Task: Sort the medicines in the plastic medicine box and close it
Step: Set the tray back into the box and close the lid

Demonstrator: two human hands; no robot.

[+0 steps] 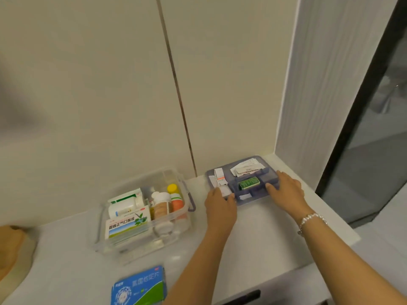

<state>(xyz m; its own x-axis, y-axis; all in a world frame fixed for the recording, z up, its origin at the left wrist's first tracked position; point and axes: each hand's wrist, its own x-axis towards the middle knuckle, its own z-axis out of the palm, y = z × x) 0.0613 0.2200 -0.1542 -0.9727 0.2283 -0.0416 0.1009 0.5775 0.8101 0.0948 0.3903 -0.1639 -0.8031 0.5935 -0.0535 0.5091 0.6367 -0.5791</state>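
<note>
A clear plastic medicine box (100, 230) stands open on the white counter, holding several cartons, a white bottle and an orange bottle with a yellow cap (174, 195). To its right lies a purple compartment tray (269, 170) with paper packets and a green blister pack (248, 183). My left hand (220, 205) grips the tray's near left edge. My right hand (286, 190) grips its right edge, thumb inside a compartment. A blue medicine carton (138, 287) lies flat on the counter in front of the box.
The counter (264, 234) ends at a wall behind and a ribbed white panel (319, 95) on the right. A dark glass door stands beyond the right edge. A tan object (11, 249) sits at the far left. The counter's front edge drops off at the lower right.
</note>
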